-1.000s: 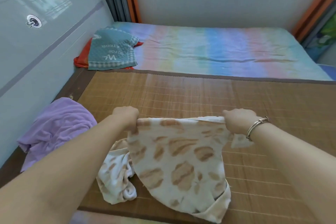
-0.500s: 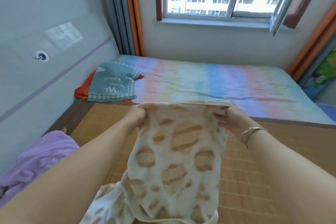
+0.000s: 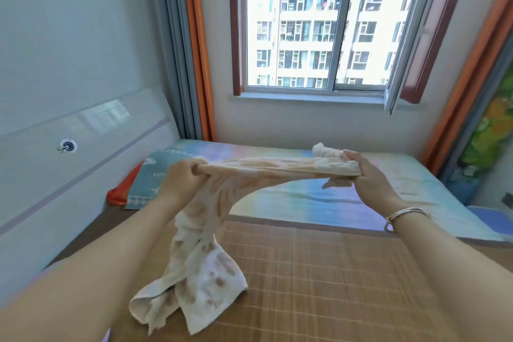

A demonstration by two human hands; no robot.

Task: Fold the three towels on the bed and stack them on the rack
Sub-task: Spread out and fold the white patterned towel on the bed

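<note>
From the head camera, a cream terry towel with tan-brown blotches (image 3: 211, 266) is held up in the air above the woven bamboo mat (image 3: 333, 280) that covers the near part of the bed. Its top edge is pulled taut into a nearly level band between the two hands, bunched into narrow pleats. The left hand (image 3: 181, 178) grips one end, fingers (image 3: 194, 168) curled tight round the gathered cloth. The right hand (image 3: 366, 175) pinches the other end, thumb on top and fingers beneath, with a small white tuft of towel sticking up just beside the thumb. A thin silver bracelet (image 3: 405, 214) circles the right wrist.

From the left hand the rest of the towel hangs down in a twisted, crumpled drape, its lower corners splayed and creased, touching the mat.

Beyond the mat lies a pastel rainbow-striped sheet (image 3: 305, 197). At its far left corner sits a teal pillow with white lettering (image 3: 147, 183), on top of something orange-red (image 3: 122, 191).
</note>
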